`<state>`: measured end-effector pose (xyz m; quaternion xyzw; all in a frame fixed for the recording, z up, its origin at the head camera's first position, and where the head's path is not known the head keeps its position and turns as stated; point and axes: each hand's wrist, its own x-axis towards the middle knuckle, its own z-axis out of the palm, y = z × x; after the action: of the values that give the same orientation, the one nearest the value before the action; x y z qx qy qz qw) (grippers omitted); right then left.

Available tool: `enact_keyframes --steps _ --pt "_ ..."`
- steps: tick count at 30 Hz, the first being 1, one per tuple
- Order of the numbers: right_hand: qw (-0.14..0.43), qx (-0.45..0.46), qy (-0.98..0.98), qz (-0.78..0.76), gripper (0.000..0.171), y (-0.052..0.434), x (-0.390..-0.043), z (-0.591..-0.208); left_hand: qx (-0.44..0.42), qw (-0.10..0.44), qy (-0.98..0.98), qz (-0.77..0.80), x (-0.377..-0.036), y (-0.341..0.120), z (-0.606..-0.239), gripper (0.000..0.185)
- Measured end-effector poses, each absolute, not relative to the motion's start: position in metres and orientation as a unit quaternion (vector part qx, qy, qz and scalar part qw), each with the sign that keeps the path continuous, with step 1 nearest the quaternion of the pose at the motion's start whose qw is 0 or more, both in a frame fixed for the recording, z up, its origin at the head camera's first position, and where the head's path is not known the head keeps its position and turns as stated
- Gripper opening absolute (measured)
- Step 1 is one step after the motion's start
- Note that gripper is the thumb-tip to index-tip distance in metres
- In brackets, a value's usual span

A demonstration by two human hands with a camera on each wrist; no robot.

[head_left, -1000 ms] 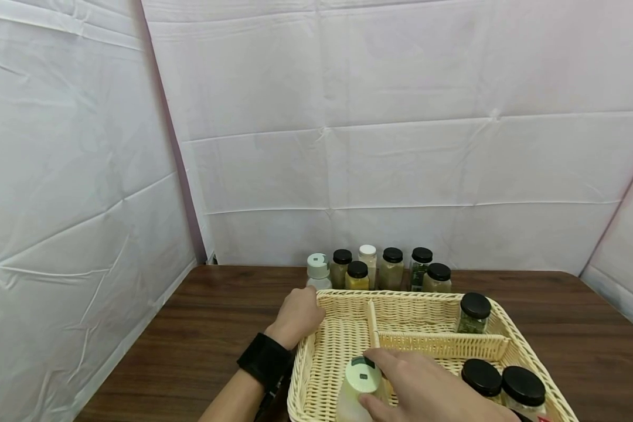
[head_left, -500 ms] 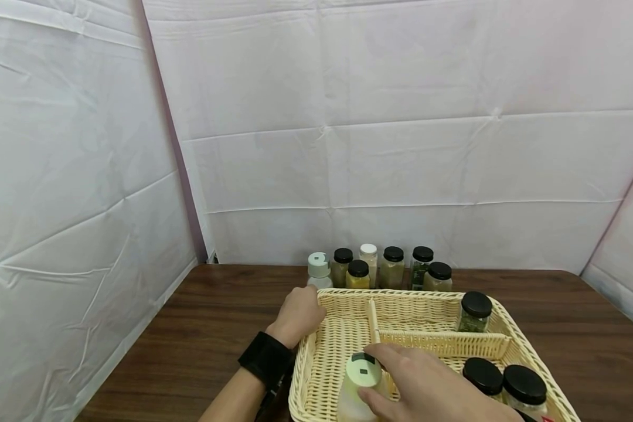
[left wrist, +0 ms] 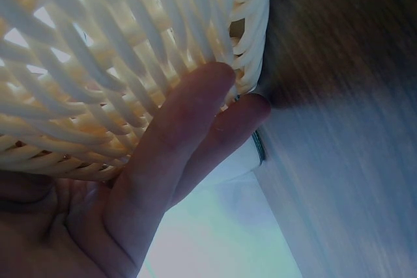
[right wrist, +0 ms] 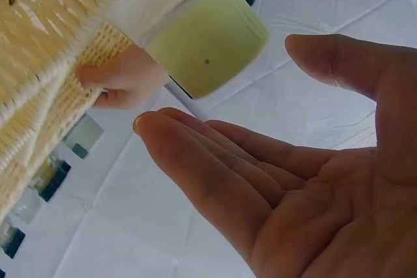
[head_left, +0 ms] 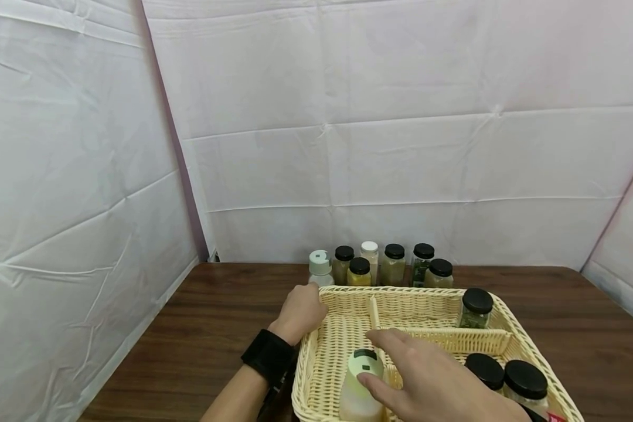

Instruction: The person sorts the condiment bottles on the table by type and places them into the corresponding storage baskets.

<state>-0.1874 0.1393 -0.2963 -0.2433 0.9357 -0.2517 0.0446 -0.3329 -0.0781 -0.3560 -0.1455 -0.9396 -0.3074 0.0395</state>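
A pale bottle with a light green lid (head_left: 366, 363) stands in the near left compartment of a woven cream basket (head_left: 417, 295). My right hand (head_left: 401, 369) hovers just right of the lid with fingers spread and straight. In the right wrist view the palm (right wrist: 260, 180) faces the lid (right wrist: 208, 40) with a gap between them. My left hand (head_left: 308, 310) grips the basket's far left corner. Its fingers (left wrist: 189, 135) lie along the outside of the weave (left wrist: 98, 63). A black wristband (head_left: 266, 354) is on that arm.
Several spice jars (head_left: 380, 266) stand in a cluster behind the basket on the dark wood table (head_left: 216, 316). One black-lidded jar (head_left: 475, 308) is in the far right compartment, two more (head_left: 524, 381) in the near right. White cloth walls enclose the table.
My right hand has come off the green-lidded bottle; its fingers have opened and drawn slightly right. The bottle stays standing in the basket. The left hand has not moved.
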Motion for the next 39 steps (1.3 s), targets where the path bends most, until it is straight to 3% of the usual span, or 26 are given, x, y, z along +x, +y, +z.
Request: enact_keyframes --steps 15,18,24,31,39 --pt "-0.1 -0.277 0.939 -0.18 0.061 0.143 -0.168 -0.273 -0.149 0.049 -0.943 -0.295 -0.333 -0.075 -0.356 0.006" --pt "-0.151 -0.294 0.93 -0.161 0.058 0.142 -0.169 -0.265 -0.148 0.056 -0.945 -0.288 -0.334 -0.076 -0.354 0.007" --pt "-0.193 -0.286 0.928 -0.139 0.053 0.141 -0.178 -0.246 -0.146 0.054 -0.945 -0.288 -0.335 -0.077 -0.352 0.007" --pt "-0.202 -0.266 0.933 -0.133 0.044 0.141 -0.202 -0.228 -0.142 0.045 -0.943 -0.297 -0.335 -0.077 -0.351 0.008" --pt "-0.169 -0.234 0.949 -0.127 0.05 0.153 -0.236 -0.217 -0.145 0.047 -0.943 -0.295 -0.332 -0.079 -0.355 0.006"
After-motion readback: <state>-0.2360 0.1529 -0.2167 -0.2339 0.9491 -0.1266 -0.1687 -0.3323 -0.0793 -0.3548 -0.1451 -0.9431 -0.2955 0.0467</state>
